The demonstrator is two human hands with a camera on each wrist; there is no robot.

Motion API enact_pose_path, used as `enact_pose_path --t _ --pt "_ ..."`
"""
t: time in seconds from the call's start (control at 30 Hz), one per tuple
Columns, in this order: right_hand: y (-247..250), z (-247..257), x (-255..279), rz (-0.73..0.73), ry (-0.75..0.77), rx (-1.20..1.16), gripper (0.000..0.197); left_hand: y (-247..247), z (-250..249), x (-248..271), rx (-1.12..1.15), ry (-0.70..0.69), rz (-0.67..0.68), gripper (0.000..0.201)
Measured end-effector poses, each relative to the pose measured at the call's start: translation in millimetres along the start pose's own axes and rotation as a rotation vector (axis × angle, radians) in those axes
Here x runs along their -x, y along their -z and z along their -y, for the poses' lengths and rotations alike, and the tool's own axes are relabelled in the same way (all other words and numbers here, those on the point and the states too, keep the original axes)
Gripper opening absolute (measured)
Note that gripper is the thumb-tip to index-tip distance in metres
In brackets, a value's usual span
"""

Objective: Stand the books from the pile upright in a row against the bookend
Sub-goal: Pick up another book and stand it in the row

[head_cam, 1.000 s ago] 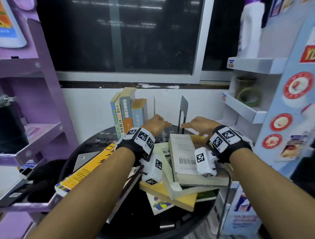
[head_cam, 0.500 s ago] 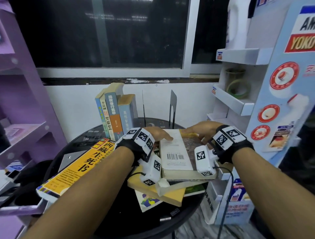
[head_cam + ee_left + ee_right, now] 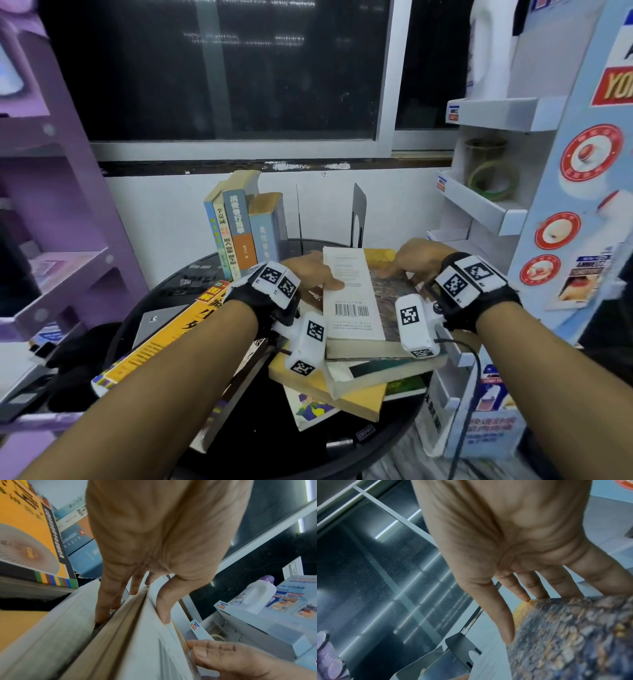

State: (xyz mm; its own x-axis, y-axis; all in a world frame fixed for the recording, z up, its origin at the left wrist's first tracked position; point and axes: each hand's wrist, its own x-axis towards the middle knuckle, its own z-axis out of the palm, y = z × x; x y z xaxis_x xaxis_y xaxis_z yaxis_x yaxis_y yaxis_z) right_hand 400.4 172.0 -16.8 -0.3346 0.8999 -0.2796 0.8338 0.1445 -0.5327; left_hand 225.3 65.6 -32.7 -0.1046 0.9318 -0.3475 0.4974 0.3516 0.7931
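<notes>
- The top book, white back cover with barcode, lies flat on the pile at the near right of the round table.
- Left hand clasps its left edge, thumb on the cover; right hand curls over its far right edge.
- Four standing books lean at the far left; bookend is just right of them.
- Several books are left, I judge.

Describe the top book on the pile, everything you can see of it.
The top book is a thick paperback lying flat, back cover up: a white strip with small print and a barcode, beside a dark mottled picture. It rests on the other books of the pile. The left hand holds its left edge, the right hand its right.
</notes>
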Motion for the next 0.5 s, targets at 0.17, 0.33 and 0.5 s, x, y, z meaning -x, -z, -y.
enact_pose_path --t 0.17,0.33,0.5 --pt "-3 21 8 -0.066 0.043 -0.122 0.052 12 8 5 0.215 -0.058 -0.132 0.055" --pt "-9 41 18 -0.180 0.116 -0.307 0.054 24 13 6 0.279 -0.159 -0.316 0.086" --pt "-20 52 22 -0.348 0.215 -0.563 0.062 35 15 13 0.315 -0.319 -0.469 0.088"
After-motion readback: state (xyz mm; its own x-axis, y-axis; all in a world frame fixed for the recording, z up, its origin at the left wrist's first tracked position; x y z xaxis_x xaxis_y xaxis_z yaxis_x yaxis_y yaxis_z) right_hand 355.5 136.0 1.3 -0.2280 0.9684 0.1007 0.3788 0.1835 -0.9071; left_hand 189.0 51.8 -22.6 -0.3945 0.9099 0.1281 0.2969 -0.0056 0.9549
